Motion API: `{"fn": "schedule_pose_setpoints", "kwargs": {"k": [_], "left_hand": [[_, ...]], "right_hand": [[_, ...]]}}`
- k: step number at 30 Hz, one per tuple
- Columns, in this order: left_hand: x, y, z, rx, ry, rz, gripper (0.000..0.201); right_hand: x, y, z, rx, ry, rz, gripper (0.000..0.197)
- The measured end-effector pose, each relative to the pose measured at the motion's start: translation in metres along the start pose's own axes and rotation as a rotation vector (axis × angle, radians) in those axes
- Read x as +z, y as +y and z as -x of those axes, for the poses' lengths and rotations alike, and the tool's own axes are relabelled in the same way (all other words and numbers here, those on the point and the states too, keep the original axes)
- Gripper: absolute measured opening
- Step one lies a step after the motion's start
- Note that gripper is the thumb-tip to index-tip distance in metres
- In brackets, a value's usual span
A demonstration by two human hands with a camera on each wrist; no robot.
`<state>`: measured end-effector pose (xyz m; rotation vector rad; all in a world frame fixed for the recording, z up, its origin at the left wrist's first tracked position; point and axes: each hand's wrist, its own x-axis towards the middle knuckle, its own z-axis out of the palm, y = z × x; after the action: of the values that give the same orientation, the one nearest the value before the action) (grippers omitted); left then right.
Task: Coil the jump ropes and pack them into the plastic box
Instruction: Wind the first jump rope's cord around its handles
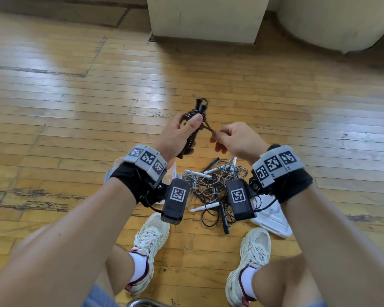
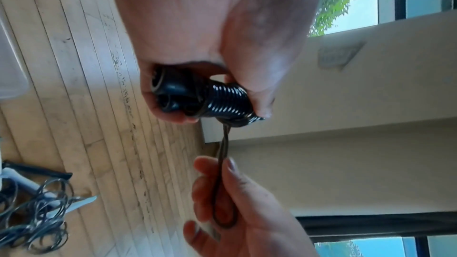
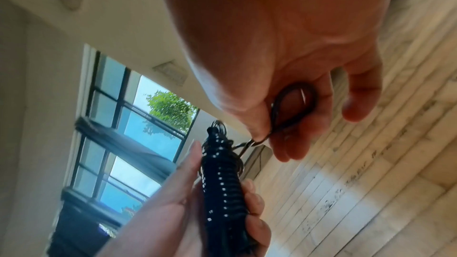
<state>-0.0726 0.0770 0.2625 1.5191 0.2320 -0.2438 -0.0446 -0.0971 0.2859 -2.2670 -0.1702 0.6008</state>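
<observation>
No legible writing is seen; only square black-and-white coded markers on the wristbands. The left hand grips a wound dark jump rope bundle, held above the wooden floor with its long axis running away from the person, handle tips farthest. The right hand, level beside it, pinches the rope's free loop between thumb and fingers; a tangled rope pile lies on the floor below, between the clear plastic box and white lid.

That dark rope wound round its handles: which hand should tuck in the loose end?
Probably the right hand: it already pinches the loose loop, while the left hand grips the wound rope bundle and steadies it.
</observation>
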Motion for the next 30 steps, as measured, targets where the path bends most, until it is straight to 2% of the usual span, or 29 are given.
{"fn": "schedule_pose_setpoints", "kwargs": {"k": [2,6,11,15,18,21,24,27,30], "left_hand": [[-0.007,0.002,-0.003,0.03,0.047,-0.018,0.034],[-0.011,-0.007,-0.008,0.11,0.12,-0.229,0.037],[-0.015,-0.014,-0.012,0.104,0.202,-0.408,0.052],[-0.015,-0.013,-0.01,0.063,0.206,-0.47,0.052],[-0.015,-0.012,-0.01,-0.017,0.157,-0.452,0.057],[-0.017,-0.01,-0.01,0.02,0.045,-0.557,0.046],[-0.015,-0.011,-0.009,0.053,-0.056,-0.656,0.046],[-0.013,-0.009,-0.006,0.016,-0.129,-0.552,0.038],[-0.014,-0.005,-0.004,0.0,-0.153,-0.49,0.038]], "right_hand": [[-0.001,-0.001,0.0,0.033,-0.008,-0.043,0.031],[0.001,-0.004,-0.004,0.002,0.101,-0.08,0.029],[0.009,-0.006,-0.001,-0.192,0.234,0.226,0.022],[0.011,-0.003,0.001,-0.347,0.322,0.235,0.017],[0.013,0.0,0.002,-0.503,0.365,0.278,0.011],[0.012,0.003,-0.002,-0.58,0.35,0.329,0.009],[0.008,0.007,-0.005,-0.574,0.347,0.324,0.01],[0.004,0.009,-0.006,-0.529,0.366,0.292,0.012],[-0.001,0.009,-0.005,-0.471,0.359,0.244,0.012]]}}
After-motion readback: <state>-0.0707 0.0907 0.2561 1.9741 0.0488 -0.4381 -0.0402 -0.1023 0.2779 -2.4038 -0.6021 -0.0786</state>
